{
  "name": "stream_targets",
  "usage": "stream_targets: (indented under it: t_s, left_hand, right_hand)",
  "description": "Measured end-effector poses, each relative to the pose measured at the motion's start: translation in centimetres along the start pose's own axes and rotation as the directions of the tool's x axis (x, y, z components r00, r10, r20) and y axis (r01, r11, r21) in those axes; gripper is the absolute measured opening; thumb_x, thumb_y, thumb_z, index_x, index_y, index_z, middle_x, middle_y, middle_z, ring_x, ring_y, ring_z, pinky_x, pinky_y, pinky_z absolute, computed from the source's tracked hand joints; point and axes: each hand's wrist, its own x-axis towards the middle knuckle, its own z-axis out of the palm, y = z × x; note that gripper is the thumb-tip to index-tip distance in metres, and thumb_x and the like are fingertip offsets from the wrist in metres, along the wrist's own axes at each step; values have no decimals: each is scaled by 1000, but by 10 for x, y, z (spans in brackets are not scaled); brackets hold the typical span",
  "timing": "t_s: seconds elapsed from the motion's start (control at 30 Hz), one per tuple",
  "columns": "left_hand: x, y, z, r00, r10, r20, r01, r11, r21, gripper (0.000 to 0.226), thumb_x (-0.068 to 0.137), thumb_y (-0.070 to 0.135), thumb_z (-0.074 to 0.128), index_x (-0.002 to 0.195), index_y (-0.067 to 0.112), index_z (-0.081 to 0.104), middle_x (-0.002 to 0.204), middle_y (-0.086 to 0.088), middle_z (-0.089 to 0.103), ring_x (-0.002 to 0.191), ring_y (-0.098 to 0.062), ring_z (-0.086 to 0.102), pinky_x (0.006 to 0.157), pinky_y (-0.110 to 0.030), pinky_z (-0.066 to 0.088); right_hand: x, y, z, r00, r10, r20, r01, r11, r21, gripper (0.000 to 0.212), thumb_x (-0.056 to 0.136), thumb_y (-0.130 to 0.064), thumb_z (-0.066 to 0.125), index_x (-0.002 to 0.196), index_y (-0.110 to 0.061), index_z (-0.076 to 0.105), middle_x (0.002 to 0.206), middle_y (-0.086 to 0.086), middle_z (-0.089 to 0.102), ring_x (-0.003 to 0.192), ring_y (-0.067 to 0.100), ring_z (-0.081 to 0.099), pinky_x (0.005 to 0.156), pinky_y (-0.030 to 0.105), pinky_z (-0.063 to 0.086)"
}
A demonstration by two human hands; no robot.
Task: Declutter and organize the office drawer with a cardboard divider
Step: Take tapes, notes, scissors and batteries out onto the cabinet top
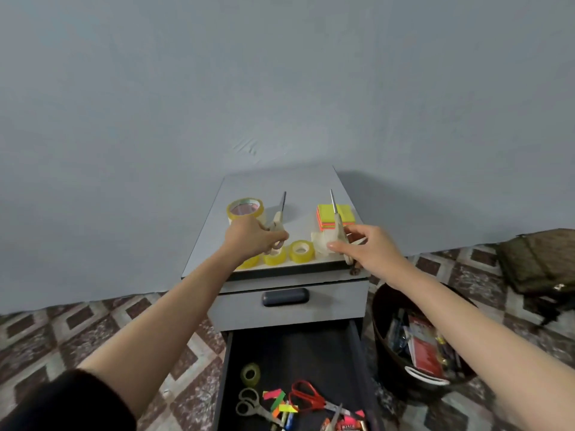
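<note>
Cabinet top [280, 185]: left hand [249, 236] grips scissors [278, 220]; right hand [370, 247] pinches second pair [337, 220].

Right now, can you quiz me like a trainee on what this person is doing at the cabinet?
1. True or false: the left hand holds nothing.
2. The right hand holds: A. scissors, B. a tape roll, C. sticky notes?
3. Fill in: the red-handled scissors lie in the open ____.
Key: 1. False, it grips the left scissors. 2. A, the right scissors. 3. drawer.
</note>
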Motion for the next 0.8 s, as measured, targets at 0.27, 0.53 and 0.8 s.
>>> stream_targets:
  t_s: [0.27,0.53,0.8]
  left_hand:
    - [95,30,47,996,-45,74,29,979,202,37,74,42,67,57,12,54,57,1,54,63,-18,57,50,-23,39]
    - [144,41,86,999,-28,46,10,935,355,39,78,41,66,64,9,49,66,-3,50,73,-22,54,53,-26,38]
    - [156,33,97,1000,-9,-4,10,939,343,46,84,44,64,57,9,49,57,-1,48,52,-12,45,42,-22,30]
  right_hand:
    - [49,43,-26,999,17,-35,-17,1000,0,29,74,-32,77,98,-22,65,85,-11,61,71,4,53,67,25,46]
    - [72,80,-44,995,73,-69,-75,997,-18,43,72,-41,77,105,-16,67,101,-2,65,81,12,59,83,35,51]
    - [72,82,-38,993,89,-79,-89,996,4,47,73,-38,76,111,-13,64,103,-3,64,76,8,55,76,29,44]
